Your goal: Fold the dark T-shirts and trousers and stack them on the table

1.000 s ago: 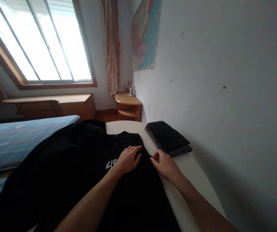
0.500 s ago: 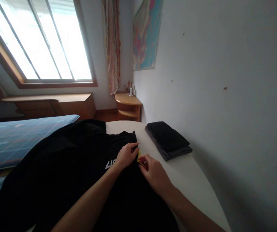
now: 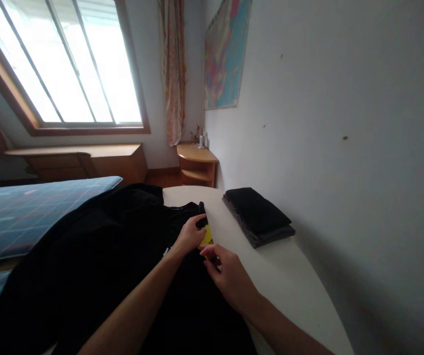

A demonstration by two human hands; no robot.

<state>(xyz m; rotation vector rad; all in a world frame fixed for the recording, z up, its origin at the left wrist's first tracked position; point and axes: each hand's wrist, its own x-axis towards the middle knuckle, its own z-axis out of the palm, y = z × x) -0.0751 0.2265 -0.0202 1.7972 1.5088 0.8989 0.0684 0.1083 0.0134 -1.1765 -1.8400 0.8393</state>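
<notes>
A black shirt (image 3: 193, 301) with white lettering (image 3: 166, 251) lies spread over the round white table. Along its right edge the cloth is turned inward, baring a yellow patch (image 3: 208, 234) with dark marks. My left hand (image 3: 190, 235) pinches the turned edge near the top, its wrist partly covering the lettering. Just below and to the right, my right hand (image 3: 229, 271) grips the same edge at the bottom of the yellow patch, thumb and fingers closed on the cloth.
Folded dark clothes (image 3: 256, 211) sit stacked on the white table (image 3: 293, 276), beside the wall. More black cloth (image 3: 67, 261) reaches left over a blue checked mattress (image 3: 42, 207). Behind stand a wooden corner shelf (image 3: 197, 153) and a low wooden desk (image 3: 119, 153).
Both hands have shifted slightly left, carrying the shirt's right edge inward. More of the yellow patch shows, and less of the white lettering.
</notes>
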